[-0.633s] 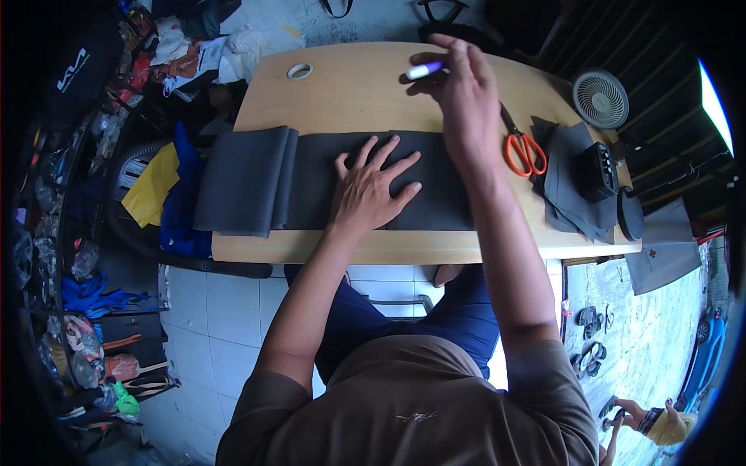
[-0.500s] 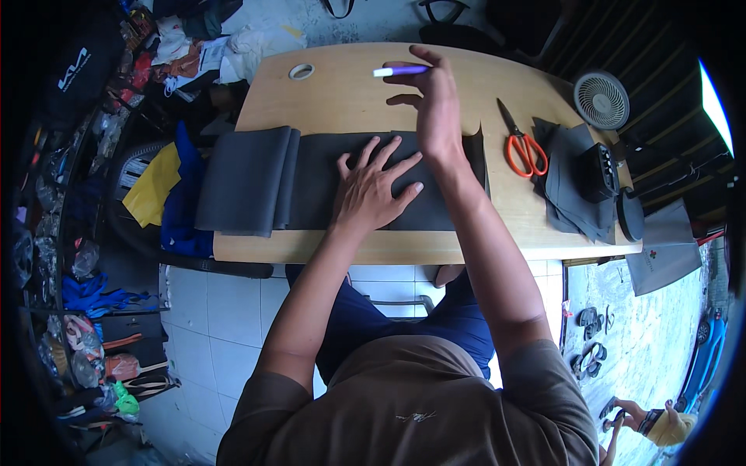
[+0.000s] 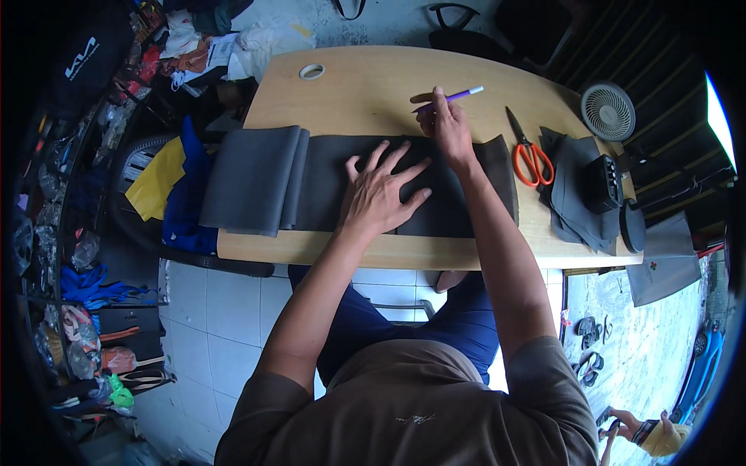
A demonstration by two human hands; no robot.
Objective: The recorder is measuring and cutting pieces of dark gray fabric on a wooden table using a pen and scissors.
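Observation:
A long strip of dark fabric [image 3: 322, 186] lies across the wooden table [image 3: 353, 93], its left part folded over in layers. My left hand [image 3: 378, 198] rests flat on the strip near its middle, fingers spread. Just above the far edge of the fabric, my right hand [image 3: 451, 136] is closed round a slim purple pen [image 3: 464, 94]. The pen's white end points up and to the right, and its tip is toward the left. To the right of that hand lie scissors with orange handles [image 3: 533, 163], blades pointing away from me.
A roll of tape [image 3: 311, 71] sits at the far left of the table. At the right are dark cut sheets [image 3: 571, 194], a black box-shaped holder [image 3: 601, 183] and a small fan [image 3: 608, 111]. Yellow cloth [image 3: 155, 182] hangs over a chair at the left.
My right hand has come lower and turned, so the pen's white end now points right instead of left. My left hand stays spread on the fabric. The view has shifted slightly.

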